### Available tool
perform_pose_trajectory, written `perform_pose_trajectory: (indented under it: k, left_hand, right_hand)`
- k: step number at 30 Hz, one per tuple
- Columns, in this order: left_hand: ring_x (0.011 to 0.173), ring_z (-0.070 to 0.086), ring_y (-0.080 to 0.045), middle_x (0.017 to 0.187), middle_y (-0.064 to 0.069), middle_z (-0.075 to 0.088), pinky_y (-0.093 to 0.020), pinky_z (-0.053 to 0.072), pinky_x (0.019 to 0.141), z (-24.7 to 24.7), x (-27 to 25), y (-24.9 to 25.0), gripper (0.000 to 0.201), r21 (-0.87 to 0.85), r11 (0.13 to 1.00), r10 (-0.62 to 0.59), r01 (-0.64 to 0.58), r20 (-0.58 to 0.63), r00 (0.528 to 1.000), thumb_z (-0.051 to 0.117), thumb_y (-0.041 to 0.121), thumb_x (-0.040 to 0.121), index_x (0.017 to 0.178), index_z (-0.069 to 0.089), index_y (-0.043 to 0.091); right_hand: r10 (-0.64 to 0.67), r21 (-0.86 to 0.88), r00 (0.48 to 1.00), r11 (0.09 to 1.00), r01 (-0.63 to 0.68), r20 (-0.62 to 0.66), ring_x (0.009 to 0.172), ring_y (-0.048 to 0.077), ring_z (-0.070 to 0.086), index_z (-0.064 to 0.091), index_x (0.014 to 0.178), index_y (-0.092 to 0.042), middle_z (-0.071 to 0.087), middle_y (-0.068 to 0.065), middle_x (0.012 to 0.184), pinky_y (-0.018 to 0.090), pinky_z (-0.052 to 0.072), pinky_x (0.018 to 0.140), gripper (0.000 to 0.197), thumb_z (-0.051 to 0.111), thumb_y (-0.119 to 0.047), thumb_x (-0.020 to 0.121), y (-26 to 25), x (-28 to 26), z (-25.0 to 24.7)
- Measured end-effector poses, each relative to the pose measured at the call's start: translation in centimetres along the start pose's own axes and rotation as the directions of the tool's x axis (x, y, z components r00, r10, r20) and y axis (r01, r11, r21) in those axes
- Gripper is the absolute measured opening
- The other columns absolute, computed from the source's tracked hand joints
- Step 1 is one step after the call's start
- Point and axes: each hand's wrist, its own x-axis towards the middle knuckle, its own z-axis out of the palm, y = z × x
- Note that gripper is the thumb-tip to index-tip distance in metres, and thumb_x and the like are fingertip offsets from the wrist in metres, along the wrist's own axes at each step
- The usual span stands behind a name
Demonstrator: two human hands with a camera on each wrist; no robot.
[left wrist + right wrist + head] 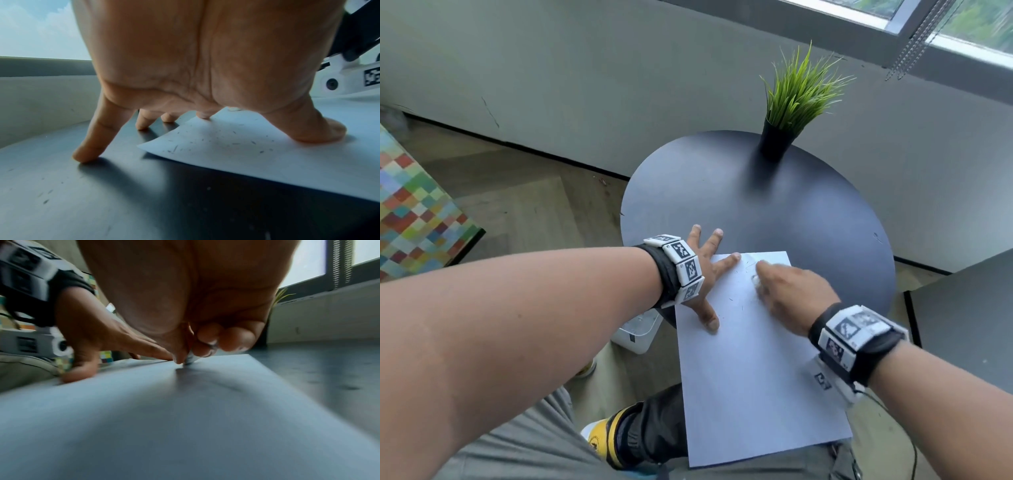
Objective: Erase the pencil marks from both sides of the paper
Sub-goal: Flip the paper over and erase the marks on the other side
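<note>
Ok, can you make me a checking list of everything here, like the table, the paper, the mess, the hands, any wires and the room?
Surface: round dark table, paper hangs over its near edge.
Job's things: white paper flat; faint pencil marks near its far end; small eraser pressed on the paper.
Clutter: eraser crumbs on paper and table; potted plant at the far side.
Hands: left hand spread, thumb and forefinger pressing the paper, other fingers on the table; right hand pinches the eraser.
Cables: thin black wire from the right wristband.
Surroundings: window, grey wall, wood floor, colourful checked thing at left.
</note>
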Motion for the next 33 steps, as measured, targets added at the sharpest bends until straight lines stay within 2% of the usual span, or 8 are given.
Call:
perform_pose_trajectory:
  k: [4,9,14,19,24,26,29,33]
  left_hand:
    - [0.144,-0.021,-0.049,0.16,-0.006,-0.031,-0.077,0.019,0.103,0.0,0.1,-0.2,0.139,0.018,1.0,0.005,-0.005,-0.006,1.0,0.063,0.091,0.053,0.151,-0.023,0.041]
    - [0.144,-0.021,-0.049,0.16,-0.007,-0.03,-0.075,0.018,0.105,0.1,0.3,0.0,0.138,-0.007,1.0,0.006,-0.006,-0.003,1.0,0.065,0.088,0.056,0.152,-0.021,0.039]
    - [0.144,-0.022,-0.05,0.159,-0.007,-0.032,-0.076,0.017,0.106,0.3,0.5,-0.3,0.141,-0.002,1.0,0.004,-0.004,-0.006,1.0,0.064,0.091,0.053,0.151,-0.023,0.039]
    - [0.145,-0.022,-0.048,0.16,-0.006,-0.03,-0.075,0.017,0.106,0.5,0.7,0.0,0.139,-0.006,1.0,0.0,0.0,-0.01,1.0,0.063,0.09,0.054,0.151,-0.022,0.039]
    - [0.144,-0.023,-0.048,0.16,-0.005,-0.031,-0.075,0.015,0.106,0.6,0.9,-0.2,0.141,-0.001,1.0,-0.007,0.007,-0.021,1.0,0.064,0.091,0.051,0.151,-0.022,0.04]
    - [0.144,-0.024,-0.048,0.159,-0.005,-0.032,-0.075,0.014,0.107,0.5,1.0,-0.2,0.143,-0.017,1.0,-0.001,0.001,-0.002,1.0,0.065,0.091,0.05,0.151,-0.023,0.041]
    - [0.144,-0.024,-0.048,0.159,-0.005,-0.032,-0.075,0.013,0.107,0.7,1.0,-0.2,0.143,-0.026,1.0,-0.001,0.001,0.004,1.0,0.066,0.09,0.051,0.151,-0.023,0.04]
    - [0.143,-0.024,-0.049,0.159,-0.007,-0.032,-0.074,0.013,0.108,0.6,1.0,-0.1,0.143,-0.011,1.0,-0.003,0.003,-0.006,1.0,0.065,0.09,0.051,0.151,-0.024,0.039]
  right_hand:
    - [-0.222,0.014,0.966,0.975,0.222,0.136,0.089,0.029,0.058,0.03,0.094,-0.025,0.052,-0.002,0.093,0.039,0.048,0.067,0.01,0.037,-0.03,0.098,-3.1,-2.1,0.8]
    - [0.035,-0.019,0.999,0.999,-0.035,-0.018,0.081,0.033,0.058,0.026,0.085,-0.025,0.049,-0.003,0.08,0.041,0.052,0.069,0.023,0.032,-0.04,0.101,0.8,0.2,-0.1]
    - [-0.233,0.024,0.961,0.972,0.232,0.151,0.089,0.029,0.058,0.037,0.1,-0.023,0.051,-0.002,0.092,0.041,0.049,0.068,0.008,0.042,-0.022,0.095,-3.5,-2.1,0.6]
    - [-0.003,-0.078,1.0,0.997,0.003,-0.006,0.089,0.031,0.061,0.031,0.093,-0.03,0.045,-0.005,0.087,0.037,0.05,0.066,0.008,0.034,-0.033,0.1,-0.7,-0.1,-0.2]
    - [-0.251,-0.015,0.956,0.967,0.256,0.154,0.087,0.03,0.058,0.04,0.11,-0.03,0.052,0.0,0.096,0.037,0.042,0.06,0.014,0.039,-0.024,0.098,-4.1,-2.6,0.8]
    - [-0.132,-0.021,0.986,0.991,0.135,0.099,0.088,0.028,0.059,0.034,0.103,-0.032,0.051,-0.004,0.094,0.035,0.042,0.062,0.005,0.037,-0.029,0.1,-2.3,-1.9,0.6]
    - [0.01,-0.024,0.999,1.0,-0.009,0.039,0.079,0.03,0.054,0.023,0.089,-0.03,0.046,-0.004,0.085,0.039,0.051,0.067,0.016,0.035,-0.032,0.099,0.0,-1.1,-0.1]
    - [-0.249,0.033,0.947,0.968,0.247,0.203,0.08,0.03,0.054,0.027,0.097,-0.027,0.045,-0.004,0.087,0.044,0.05,0.067,0.011,0.038,-0.026,0.097,-3.9,-4.1,0.8]
